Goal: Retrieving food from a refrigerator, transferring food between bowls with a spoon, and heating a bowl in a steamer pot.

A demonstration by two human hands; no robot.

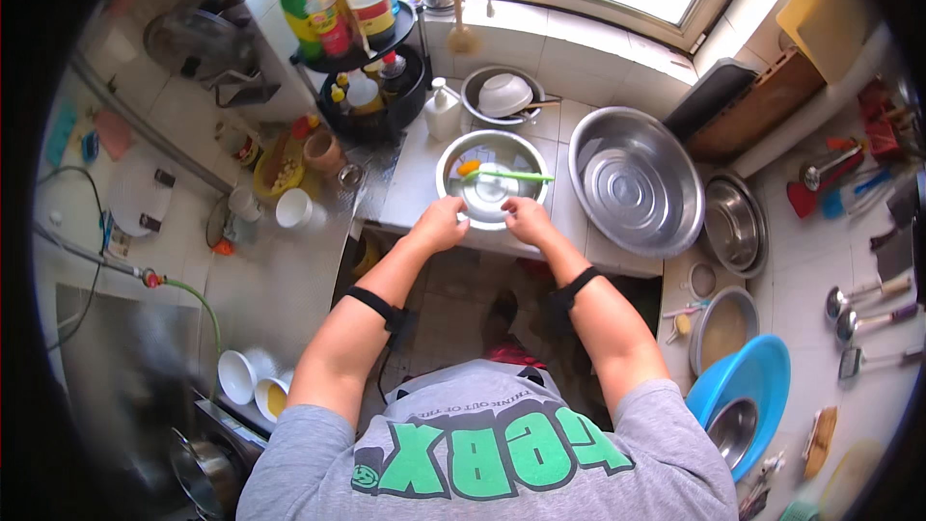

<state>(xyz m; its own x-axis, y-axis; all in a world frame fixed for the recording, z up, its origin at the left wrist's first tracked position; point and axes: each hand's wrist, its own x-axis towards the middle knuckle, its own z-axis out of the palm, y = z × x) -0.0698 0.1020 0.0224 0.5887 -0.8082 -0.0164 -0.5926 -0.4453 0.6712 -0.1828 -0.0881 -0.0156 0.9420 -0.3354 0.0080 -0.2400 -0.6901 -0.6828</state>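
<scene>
A small round metal basin (492,142) stands on the white tiled counter in front of me, near its front edge. A long, thin green utensil (517,176) lies across it, one end reaching over the right rim. Beside the utensil's left end is a small orange object (469,168), too blurred to name. My left hand (441,223) is at the basin's near left rim, thumb and fingers curled but apart. Opposite it, my right hand (527,221) is at the near right rim in a similar pose. Neither shows anything in its fingers; contact with the rim is unclear.
A large metal basin (636,181) stands to the right. Behind are a white pump bottle (442,112) and a metal bowl (474,105) holding a white bowl (505,95). A black tiered rack (372,108) carries bottles at back left. A blue basin (770,391) is at lower right.
</scene>
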